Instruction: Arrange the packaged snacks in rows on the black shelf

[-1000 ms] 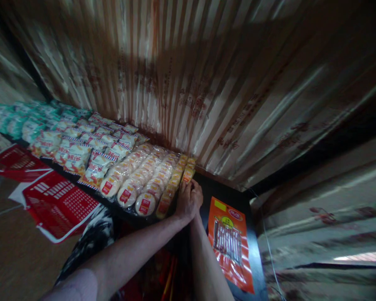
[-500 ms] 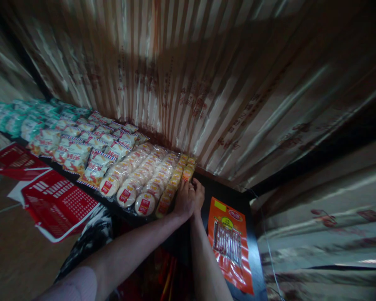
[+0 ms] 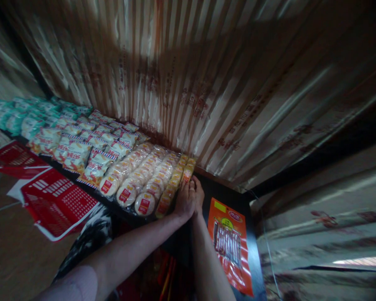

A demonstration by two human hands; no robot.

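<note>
My left hand [image 3: 185,202] and my right hand [image 3: 199,196] are pressed side by side at the right end of a row of snacks. Both touch or cover the near part of a yellow package row [image 3: 188,171]; what their fingers hold is hard to see. Left of them lies another yellow row [image 3: 169,193], then clear-wrapped rows of round white crackers [image 3: 145,203]. An orange pouch [image 3: 230,246] with sticks showing through its window lies to the right of my hands.
White-and-red snack bags [image 3: 72,152] and green bags [image 3: 33,125] continue leftward along the black table [image 3: 211,186]. Red bags [image 3: 61,202] are at the lower left, beside the table. A pleated curtain [image 3: 188,83] hangs behind.
My right hand's fingers have shifted slightly up and left, closer against my left hand. The snack rows and the orange pouch look unmoved.
</note>
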